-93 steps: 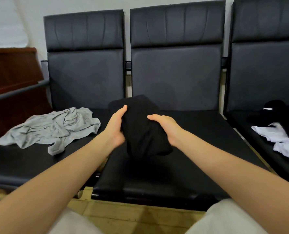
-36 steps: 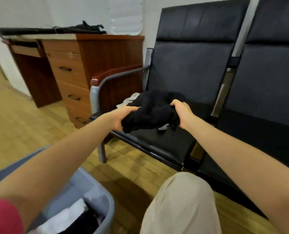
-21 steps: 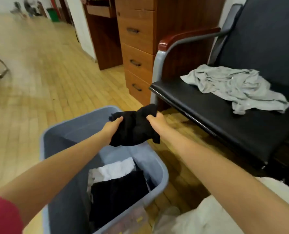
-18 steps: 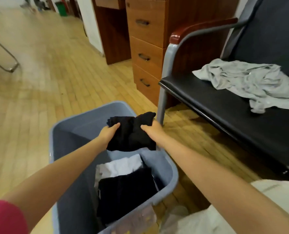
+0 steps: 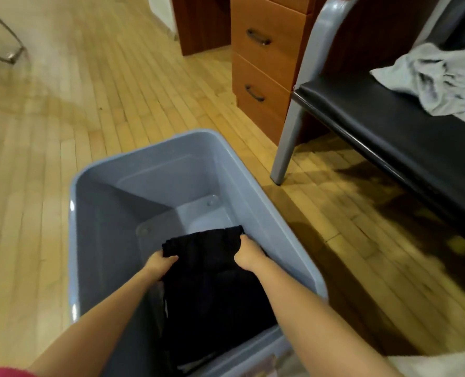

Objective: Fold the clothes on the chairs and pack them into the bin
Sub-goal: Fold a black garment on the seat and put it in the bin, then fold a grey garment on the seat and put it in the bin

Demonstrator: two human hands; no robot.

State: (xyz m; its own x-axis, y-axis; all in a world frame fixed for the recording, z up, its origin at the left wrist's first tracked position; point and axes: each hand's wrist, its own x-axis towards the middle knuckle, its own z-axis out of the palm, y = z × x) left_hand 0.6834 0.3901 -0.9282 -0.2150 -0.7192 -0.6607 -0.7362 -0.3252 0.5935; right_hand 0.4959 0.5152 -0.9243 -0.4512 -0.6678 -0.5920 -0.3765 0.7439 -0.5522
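A grey-blue plastic bin [image 5: 242, 170] stands on the wooden floor in front of me. Both my arms reach down into it. My left hand [image 5: 159, 263] grips the left edge of a folded black garment [image 5: 207, 248], and my right hand [image 5: 249, 254] grips its right edge. The garment lies low inside the bin, on top of other dark folded clothes [image 5: 215, 308] that fill the near half. A crumpled grey shirt [image 5: 443, 80] lies on the black chair seat [image 5: 389, 123] at the upper right.
The chair's grey metal leg [image 5: 285, 148] stands just right of the bin's far corner. A brown wooden drawer unit [image 5: 261, 63] is behind it. Bare wooden floor [image 5: 62, 118] spreads to the left, with a metal chair foot [image 5: 8, 53] at the far left.
I turned from the chairs to the bin with the black garment held in both hands, then lowered it from above the rim down onto the clothes inside.
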